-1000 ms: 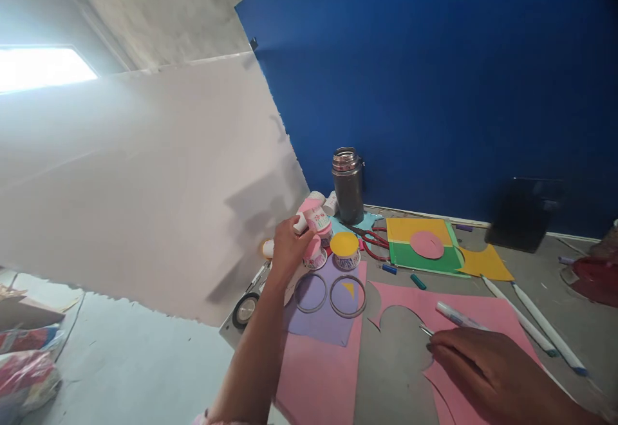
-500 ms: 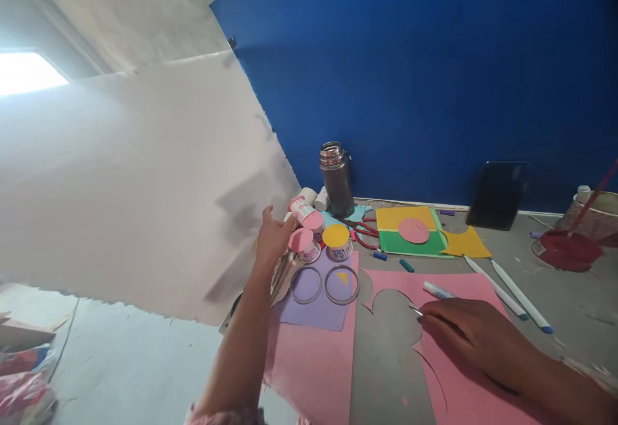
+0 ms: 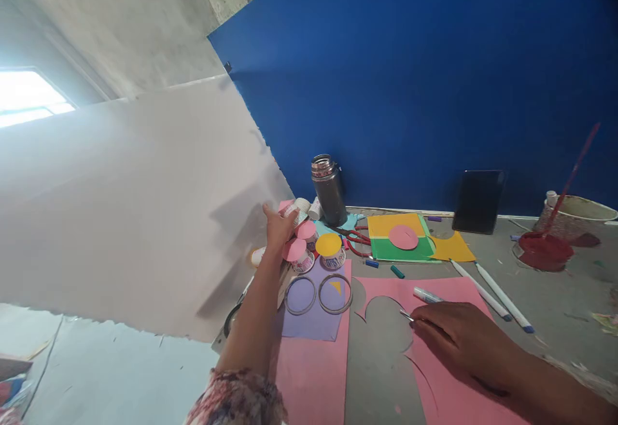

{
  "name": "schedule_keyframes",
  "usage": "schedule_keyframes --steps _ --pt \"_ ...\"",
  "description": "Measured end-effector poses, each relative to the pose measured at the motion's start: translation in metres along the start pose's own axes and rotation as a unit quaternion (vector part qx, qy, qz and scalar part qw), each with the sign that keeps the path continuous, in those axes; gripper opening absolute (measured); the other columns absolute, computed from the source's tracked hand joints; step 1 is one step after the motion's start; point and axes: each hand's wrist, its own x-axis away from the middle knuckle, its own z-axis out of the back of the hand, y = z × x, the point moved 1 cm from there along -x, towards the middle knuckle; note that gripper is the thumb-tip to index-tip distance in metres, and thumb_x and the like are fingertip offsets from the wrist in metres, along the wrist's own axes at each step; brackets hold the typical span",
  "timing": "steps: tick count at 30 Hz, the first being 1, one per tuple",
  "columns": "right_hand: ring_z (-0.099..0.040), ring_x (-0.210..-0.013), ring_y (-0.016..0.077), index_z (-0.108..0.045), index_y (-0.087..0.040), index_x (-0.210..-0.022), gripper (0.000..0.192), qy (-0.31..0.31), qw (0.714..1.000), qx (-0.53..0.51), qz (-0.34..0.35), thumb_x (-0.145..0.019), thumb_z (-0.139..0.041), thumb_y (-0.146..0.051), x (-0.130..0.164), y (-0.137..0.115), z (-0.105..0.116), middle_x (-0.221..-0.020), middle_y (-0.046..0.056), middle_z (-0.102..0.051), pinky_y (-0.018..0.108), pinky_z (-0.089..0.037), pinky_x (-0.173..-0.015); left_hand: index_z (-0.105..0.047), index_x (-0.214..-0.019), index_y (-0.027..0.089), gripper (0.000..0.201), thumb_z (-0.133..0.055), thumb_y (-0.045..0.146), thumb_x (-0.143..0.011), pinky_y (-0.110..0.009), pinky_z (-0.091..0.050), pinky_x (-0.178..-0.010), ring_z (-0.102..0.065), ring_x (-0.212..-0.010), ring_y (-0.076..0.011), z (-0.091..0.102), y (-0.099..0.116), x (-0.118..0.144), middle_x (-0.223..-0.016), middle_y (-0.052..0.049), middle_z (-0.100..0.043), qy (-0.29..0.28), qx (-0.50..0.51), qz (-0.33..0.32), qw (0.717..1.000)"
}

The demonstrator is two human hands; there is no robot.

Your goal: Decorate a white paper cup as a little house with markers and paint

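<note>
- Back panel: deep blue; side panel: off-white.
- Surface: grey.
- Flask: dark grey, coppery neck.
- Cups: white with coloured print; pink tops, one yellow.
- Large sheets: pink; smaller sheet: purple.
- Card: yellow and green blocks, pink circle.
- Scissors: red handles.
- Sleeve: mottled red and white.

No text, brand or number is legible from where I stand. Printed marks appear on the wall of the yellow-topped cup, in front of the flask, and on the pink-topped cup, front-left of the flask; both are too blurred to read.
</note>
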Motion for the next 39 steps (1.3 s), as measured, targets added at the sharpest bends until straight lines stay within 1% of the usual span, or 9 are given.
schedule_keyframes --steps 5,7,10,14,18,21,29,34,39 --pt "-0.075 -0.073 0.0236 -0.075 -0.029 -0.092 0.044 -0.009 1.0 -0.014 0.003 -0.11 -0.038 -0.045 -0.001 0.0 0.001 -0.079 0.003 -0.079 0.033 -0.054 -0.067 -0.004 -0.167 0.015 0.113 -0.077 0.04 -0.084 -0.036 -0.057 -0.101 -0.073 -0.116 -0.0239 0.019 0.003 0.03 -0.13 -0.015 -0.072 0.028 0.091 -0.044 0.994" --pt "-0.076 -0.074 0.024 -0.075 -0.029 -0.093 0.044 -0.01 1.0 -0.02 0.003 -0.11 -0.038 -0.045 0.0 0.001 0.0 -0.08 0.003 -0.079 0.033 -0.055 -0.067 -0.011 -0.167 0.017 0.114 -0.082 0.038 -0.08 -0.037 -0.058 -0.1 -0.074 -0.108 -0.0238 0.019 0.004 0.051 -0.124 -0.013 -0.072 0.029 0.149 -0.088 0.984" --pt "-0.077 -0.079 0.0247 -0.076 -0.03 -0.096 0.042 -0.008 1.0 -0.023 0.005 -0.11 -0.039 -0.045 0.001 0.003 -0.002 -0.086 0.003 -0.082 0.034 -0.056 -0.071 -0.011 -0.167 0.021 0.113 -0.082 0.036 -0.08 -0.04 -0.06 -0.098 -0.076 -0.103 -0.0245 0.008 0.007 0.082 -0.125 -0.013 -0.071 -0.009 0.204 -0.124 0.971" --pt "-0.078 -0.081 0.0246 -0.077 -0.03 -0.097 0.042 -0.002 1.0 -0.015 0.01 -0.111 -0.04 -0.044 0.003 0.003 -0.003 -0.089 0.003 -0.082 0.034 -0.057 -0.073 -0.014 -0.167 0.022 0.113 -0.083 0.031 -0.078 -0.042 -0.057 -0.104 -0.072 -0.117 -0.0264 -0.013 0.01 0.104 -0.13 -0.013 -0.07 -0.039 0.207 -0.133 0.969" --pt "-0.078 -0.083 0.0244 -0.077 -0.03 -0.097 0.043 0.002 1.0 -0.005 0.014 -0.111 -0.039 -0.044 0.003 0.002 -0.002 -0.089 0.003 -0.082 0.035 -0.057 -0.075 -0.022 -0.165 0.023 0.107 -0.082 0.026 -0.077 -0.048 -0.051 -0.114 -0.064 -0.132 -0.0304 -0.022 0.009 0.107 -0.142 -0.016 -0.065 -0.043 0.166 -0.141 0.975" --pt "-0.078 -0.083 0.0242 -0.077 -0.031 -0.097 0.044 0.004 1.0 -0.008 0.016 -0.112 -0.038 -0.044 0.002 0.001 -0.001 -0.087 0.003 -0.082 0.036 -0.058 -0.079 -0.026 -0.164 0.024 0.104 -0.083 0.029 -0.077 -0.05 -0.05 -0.115 -0.062 -0.135 -0.033 -0.022 0.006 0.107 -0.148 -0.018 -0.062 -0.037 0.128 -0.14 0.981" --pt "-0.079 -0.083 0.025 -0.077 -0.03 -0.098 0.045 0.008 1.0 -0.02 0.016 -0.111 -0.037 -0.045 0.0 0.0 0.003 -0.086 0.003 -0.082 0.038 -0.06 -0.082 -0.029 -0.163 0.028 0.097 -0.082 0.033 -0.081 -0.052 -0.045 -0.121 -0.053 -0.147 -0.0339 -0.021 0.004 0.112 -0.159 -0.017 -0.053 -0.043 0.124 -0.132 0.982" --pt "-0.079 -0.084 0.0253 -0.077 -0.03 -0.099 0.045 0.005 1.0 -0.021 0.013 -0.111 -0.037 -0.046 0.001 0.001 0.002 -0.086 0.004 -0.082 0.038 -0.06 -0.08 -0.031 -0.162 0.029 0.097 -0.082 0.034 -0.08 -0.055 -0.047 -0.118 -0.056 -0.143 -0.0362 -0.018 0.008 0.107 -0.157 -0.017 -0.055 -0.059 0.102 -0.12 0.986" --pt "-0.079 -0.084 0.0252 -0.077 -0.029 -0.097 0.045 -0.005 1.0 -0.014 0.011 -0.111 -0.037 -0.044 0.001 0.002 0.003 -0.087 0.004 -0.082 0.037 -0.059 -0.079 -0.033 -0.162 0.027 0.097 -0.081 0.033 -0.078 -0.05 -0.052 -0.11 -0.063 -0.135 -0.035 -0.012 0.015 0.103 -0.153 -0.017 -0.059 -0.061 0.076 -0.123 0.988"
